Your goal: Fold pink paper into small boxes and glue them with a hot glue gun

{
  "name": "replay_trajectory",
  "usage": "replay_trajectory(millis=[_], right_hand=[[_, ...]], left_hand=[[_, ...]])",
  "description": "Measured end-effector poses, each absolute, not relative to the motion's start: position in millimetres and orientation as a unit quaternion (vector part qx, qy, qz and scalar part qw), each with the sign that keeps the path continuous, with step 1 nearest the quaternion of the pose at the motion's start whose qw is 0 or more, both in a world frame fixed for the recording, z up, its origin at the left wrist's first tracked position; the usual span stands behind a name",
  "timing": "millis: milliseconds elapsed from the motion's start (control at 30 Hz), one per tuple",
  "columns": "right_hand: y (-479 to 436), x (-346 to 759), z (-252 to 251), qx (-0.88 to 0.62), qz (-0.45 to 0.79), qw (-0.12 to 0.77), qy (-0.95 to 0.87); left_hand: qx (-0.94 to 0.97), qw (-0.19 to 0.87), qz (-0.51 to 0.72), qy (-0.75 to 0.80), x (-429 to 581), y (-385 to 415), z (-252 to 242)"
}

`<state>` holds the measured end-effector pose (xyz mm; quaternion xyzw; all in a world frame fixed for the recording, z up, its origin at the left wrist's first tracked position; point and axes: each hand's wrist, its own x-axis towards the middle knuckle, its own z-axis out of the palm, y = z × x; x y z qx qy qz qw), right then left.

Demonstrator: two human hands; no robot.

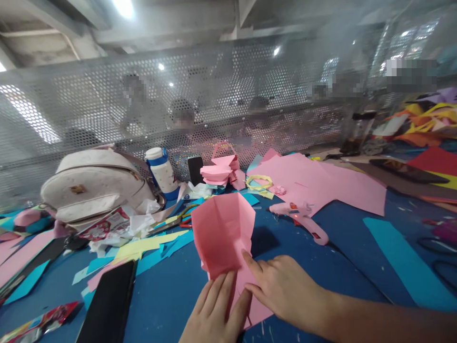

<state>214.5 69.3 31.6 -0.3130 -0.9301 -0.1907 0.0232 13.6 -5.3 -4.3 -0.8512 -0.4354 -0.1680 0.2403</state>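
A folded piece of pink paper (223, 228) stands up in front of me like an open box, its lower flap (259, 307) flat on the table. My left hand (216, 307) is closed on its near edge, fingers together on the paper and thumb to the right. From the right, my right hand (285, 288) grips the same paper, with index finger on the inner right wall and thumb lower down by the flap. Beyond that hand lies a pink hot glue gun (296, 216), its small light lit and its nozzle pointing left.
A black phone (109, 302), paper scraps (153, 245) and a white backpack (96, 181) are on the left. Behind stand a bottle (162, 174) and a folded pink paper piece (221, 171). Large pink sheets (321, 178) and a blue strip (410, 262) lie right. The glue gun's cord (360, 274) trails rightward.
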Motion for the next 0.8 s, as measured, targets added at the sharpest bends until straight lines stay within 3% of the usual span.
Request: replay_trajectory(millis=[567,800], right_hand=[[64,221,33,-0.259,-0.156,0.081,-0.95],[66,219,40,-0.307,-0.149,0.025,-0.94]], left_hand=[[-0.855,0.227,-0.165,-0.435,9,-4,-9],[-0.89,0.235,-0.143,-0.364,-1,2,-9]])
